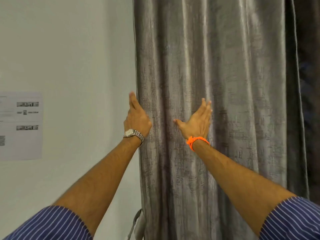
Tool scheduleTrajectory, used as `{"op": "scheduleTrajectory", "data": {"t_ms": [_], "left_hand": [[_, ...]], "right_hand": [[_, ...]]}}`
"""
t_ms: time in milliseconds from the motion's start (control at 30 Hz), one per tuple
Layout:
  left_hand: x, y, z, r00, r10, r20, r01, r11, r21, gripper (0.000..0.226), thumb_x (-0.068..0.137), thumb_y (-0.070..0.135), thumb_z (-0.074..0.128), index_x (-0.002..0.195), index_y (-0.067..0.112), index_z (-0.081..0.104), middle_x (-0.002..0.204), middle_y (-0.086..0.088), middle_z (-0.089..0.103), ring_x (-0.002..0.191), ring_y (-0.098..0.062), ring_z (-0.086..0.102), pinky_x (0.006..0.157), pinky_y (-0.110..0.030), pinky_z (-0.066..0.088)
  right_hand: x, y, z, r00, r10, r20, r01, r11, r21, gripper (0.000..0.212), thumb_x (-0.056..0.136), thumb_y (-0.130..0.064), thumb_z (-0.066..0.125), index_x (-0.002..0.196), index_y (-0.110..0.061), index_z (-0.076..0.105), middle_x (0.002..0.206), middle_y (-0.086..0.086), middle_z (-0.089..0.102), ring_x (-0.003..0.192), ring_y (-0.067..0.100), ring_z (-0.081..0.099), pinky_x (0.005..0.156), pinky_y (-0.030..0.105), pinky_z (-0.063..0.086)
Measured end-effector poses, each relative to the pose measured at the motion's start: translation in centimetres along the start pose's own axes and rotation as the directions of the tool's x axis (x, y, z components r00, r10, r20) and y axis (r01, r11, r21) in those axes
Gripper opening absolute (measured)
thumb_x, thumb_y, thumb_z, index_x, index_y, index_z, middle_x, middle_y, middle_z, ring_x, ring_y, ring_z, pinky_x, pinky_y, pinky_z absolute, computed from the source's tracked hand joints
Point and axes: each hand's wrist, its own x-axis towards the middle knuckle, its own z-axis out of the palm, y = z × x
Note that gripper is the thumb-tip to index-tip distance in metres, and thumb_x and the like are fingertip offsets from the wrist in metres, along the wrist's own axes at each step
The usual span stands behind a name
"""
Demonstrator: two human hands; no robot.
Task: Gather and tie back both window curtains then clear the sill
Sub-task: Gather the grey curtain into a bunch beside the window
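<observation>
The grey curtain (216, 101) hangs vertically, directly ahead of both hands. The left hand (136, 118) sits at its left edge, fingers behind the hem, grip unclear. The right hand (197, 122) lies open, flat against the folds, ready to sweep leftward.

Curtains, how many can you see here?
2. The grey curtain hangs in the middle, with the left hand at its left edge and the right hand flat on its front. A darker curtain hangs at the far right, partly cut off.
</observation>
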Motion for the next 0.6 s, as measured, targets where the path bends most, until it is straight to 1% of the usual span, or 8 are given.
{"op": "scheduleTrajectory", "data": {"t_ms": [33, 67, 167, 233, 333, 400, 500, 600], "left_hand": [[0.1, 0.2, 0.0, 0.999, -0.036, -0.007, 0.036, 0.999, -0.012, 0.098, 0.083, 0.017, 0.064, 0.153, 0.014, -0.005, 0.152, -0.013, 0.032, 0.069, -0.022, 0.058, 0.055, -0.037, 0.054], [0.0, 0.5, 0.0, 0.998, -0.069, -0.004, 0.069, 0.997, -0.03, 0.098, 0.084, 0.018, 0.064, 0.153, 0.014, -0.005, 0.148, -0.013, 0.038, 0.063, -0.019, 0.056, 0.054, -0.036, 0.053], [-0.4, 1.0, 0.1, 0.987, -0.159, 0.016, 0.16, 0.985, -0.072, 0.093, 0.087, 0.02, 0.063, 0.153, 0.011, -0.001, 0.123, -0.013, 0.06, 0.068, -0.019, 0.055, 0.062, -0.034, 0.053], [-0.4, 1.7, 0.0, 0.977, -0.207, 0.043, 0.211, 0.973, -0.093, 0.09, 0.088, 0.021, 0.064, 0.153, 0.009, 0.003, 0.108, -0.01, 0.065, 0.072, -0.02, 0.055, 0.07, -0.036, 0.052], [-0.3, 2.1, 0.2, 0.963, -0.262, 0.068, 0.268, 0.96, -0.087, 0.088, 0.089, 0.021, 0.065, 0.153, 0.01, 0.007, 0.11, -0.011, 0.065, 0.084, -0.025, 0.061, 0.08, -0.038, 0.05], [-0.3, 2.3, 0.2, 0.961, -0.266, 0.082, 0.273, 0.958, -0.088, 0.086, 0.089, 0.019, 0.064, 0.153, 0.011, 0.009, 0.113, -0.012, 0.064, 0.093, -0.029, 0.063, 0.085, -0.039, 0.049], [0.0, 2.2, 0.5, 0.965, -0.247, 0.091, 0.256, 0.96, -0.109, 0.083, 0.09, 0.014, 0.061, 0.154, 0.013, 0.008, 0.109, -0.012, 0.065, 0.084, -0.026, 0.061, 0.082, -0.04, 0.051], [0.3, 2.1, 0.7, 0.964, -0.246, 0.101, 0.257, 0.958, -0.124, 0.081, 0.091, 0.011, 0.06, 0.153, 0.013, 0.008, 0.107, -0.012, 0.063, 0.081, -0.024, 0.058, 0.081, -0.041, 0.052]], "right_hand": [[0.1, 0.2, 0.1, 0.998, 0.06, 0.009, -0.06, 0.997, 0.057, 0.13, 0.063, -0.049, 0.086, 0.154, -0.015, 0.0, 0.163, 0.013, -0.003, 0.15, 0.036, 0.002, 0.12, 0.056, 0.015], [0.3, 0.4, 0.1, 0.994, 0.105, 0.02, -0.106, 0.99, 0.094, 0.132, 0.062, -0.048, 0.087, 0.154, -0.012, 0.0, 0.163, 0.015, -0.001, 0.151, 0.035, 0.002, 0.121, 0.053, 0.016], [0.5, 0.9, 0.9, 0.979, 0.182, 0.089, -0.195, 0.963, 0.186, 0.135, 0.061, -0.046, 0.089, 0.154, -0.006, -0.001, 0.163, 0.016, 0.003, 0.151, 0.031, 0.004, 0.121, 0.049, 0.022], [0.6, 1.0, 1.2, 0.968, 0.22, 0.124, -0.245, 0.939, 0.242, 0.136, 0.061, -0.045, 0.089, 0.153, -0.008, -0.003, 0.163, 0.016, 0.006, 0.151, 0.031, 0.012, 0.117, 0.051, 0.03], [0.7, 1.0, 1.4, 0.953, 0.266, 0.146, -0.298, 0.913, 0.28, 0.136, 0.059, -0.041, 0.091, 0.153, -0.008, -0.002, 0.161, 0.019, 0.013, 0.147, 0.035, 0.023, 0.114, 0.052, 0.035], [0.8, 0.9, 1.3, 0.941, 0.295, 0.163, -0.333, 0.889, 0.313, 0.133, 0.06, -0.038, 0.092, 0.152, -0.007, 0.001, 0.158, 0.021, 0.021, 0.145, 0.037, 0.028, 0.112, 0.052, 0.037], [0.7, 0.6, 1.0, 0.922, 0.333, 0.195, -0.381, 0.87, 0.313, 0.124, 0.066, -0.034, 0.089, 0.152, -0.005, 0.005, 0.148, 0.025, 0.038, 0.133, 0.039, 0.045, 0.105, 0.05, 0.046], [0.8, 0.3, 0.4, 0.915, 0.342, 0.214, -0.392, 0.878, 0.275, 0.099, 0.077, -0.028, 0.083, 0.146, 0.005, 0.02, 0.126, 0.025, 0.056, 0.117, 0.038, 0.057, 0.097, 0.045, 0.051]]}}
